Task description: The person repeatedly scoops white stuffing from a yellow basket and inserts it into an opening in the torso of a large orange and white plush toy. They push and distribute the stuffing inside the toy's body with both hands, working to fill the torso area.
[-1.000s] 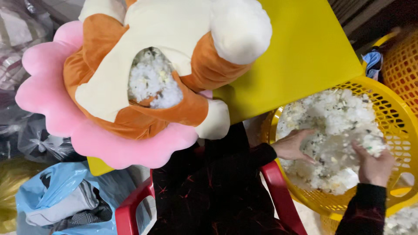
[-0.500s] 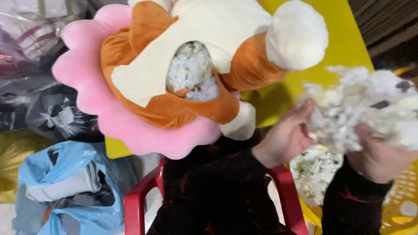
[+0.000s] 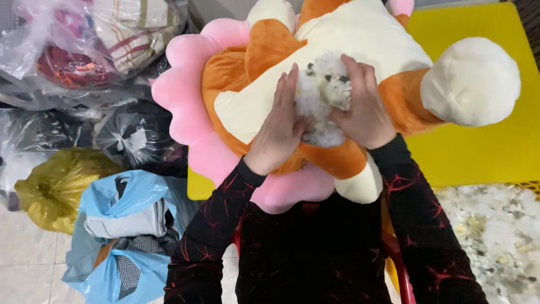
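White stuffing (image 3: 323, 95) sat between both hands, pressed at the opening in the cream belly of the plush toy (image 3: 264, 67). The left hand (image 3: 279, 126) lay flat and open against the side of the clump, fingers straight. The right hand (image 3: 363, 104) curved over the clump and gripped it loosely from the other side. The toy rested on the yellow table (image 3: 478, 152), with its pink petal collar toward the bags (image 3: 121, 225) on the floor. More loose stuffing lay in the basket (image 3: 495, 236) at the lower right.

I judged that the clump could break apart, because only light finger pressure held it and part of it stood above the opening. Pieces could then fall on the dark sleeves or the floor. The toy could also slide on the smooth table, as neither hand held its body.
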